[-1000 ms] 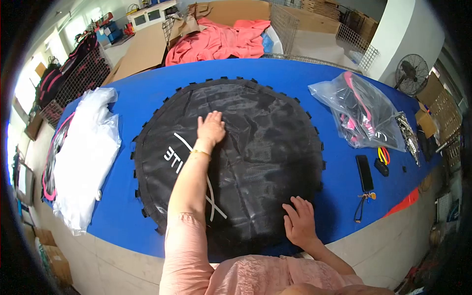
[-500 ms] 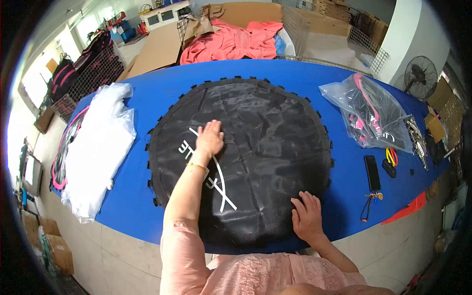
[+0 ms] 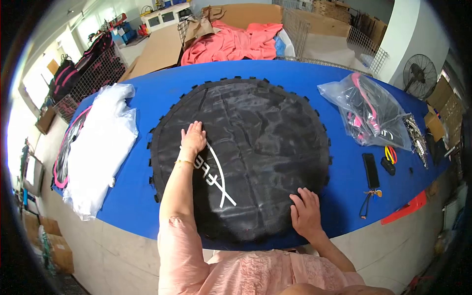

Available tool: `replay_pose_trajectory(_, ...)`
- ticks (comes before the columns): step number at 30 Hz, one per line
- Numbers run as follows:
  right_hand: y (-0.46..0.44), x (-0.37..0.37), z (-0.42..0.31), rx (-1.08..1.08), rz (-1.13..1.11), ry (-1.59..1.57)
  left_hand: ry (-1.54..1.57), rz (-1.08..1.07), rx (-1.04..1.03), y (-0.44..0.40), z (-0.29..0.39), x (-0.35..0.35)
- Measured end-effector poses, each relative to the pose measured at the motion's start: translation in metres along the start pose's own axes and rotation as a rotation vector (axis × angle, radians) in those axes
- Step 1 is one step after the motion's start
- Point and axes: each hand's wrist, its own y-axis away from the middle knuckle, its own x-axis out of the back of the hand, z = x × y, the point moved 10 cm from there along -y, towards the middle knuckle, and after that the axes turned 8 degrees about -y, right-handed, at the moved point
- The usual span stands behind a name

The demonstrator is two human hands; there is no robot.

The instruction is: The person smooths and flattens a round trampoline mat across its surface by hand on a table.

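A round black trampoline mat (image 3: 265,147) with small tabs around its rim lies spread out before me. White lettering and a curved white line (image 3: 220,176) mark its left half. My left hand (image 3: 194,136) rests flat on the upper left of the mat, fingers stretched out, with the hand and forearm covering part of the lettering. At the lower right edge, my right hand (image 3: 306,211) lies on the mat, fingers apart and slightly bent. Neither hand holds anything.
The mat lies on a blue-covered table (image 3: 142,211). White plastic bags (image 3: 101,152) lie left, and a clear bag (image 3: 364,113) with pink-and-black pieces right. Nearby are a phone (image 3: 371,171), a key strap (image 3: 365,206) and metal parts (image 3: 417,137). Beyond is pink cloth (image 3: 236,44).
My left hand has slid left across the mat, uncovering more of the lower letters and hiding the upper ones. My right hand has hardly moved.
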Motion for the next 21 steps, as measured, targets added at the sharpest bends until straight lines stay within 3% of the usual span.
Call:
replay_pose_trajectory(10,0.001,-0.002,0.001,0.013,-0.015,-0.004,0.053,-0.015,-0.436,0.108,0.09,0.01)
replay_pose_trajectory(11,0.001,-0.002,0.001,0.006,-0.02,0.0,0.053,-0.142,-0.437,0.115,0.096,0.009)
replay_pose_trajectory(21,0.001,-0.001,-0.001,0.016,0.01,-0.001,0.073,-0.037,-0.448,0.066,0.133,-0.002)
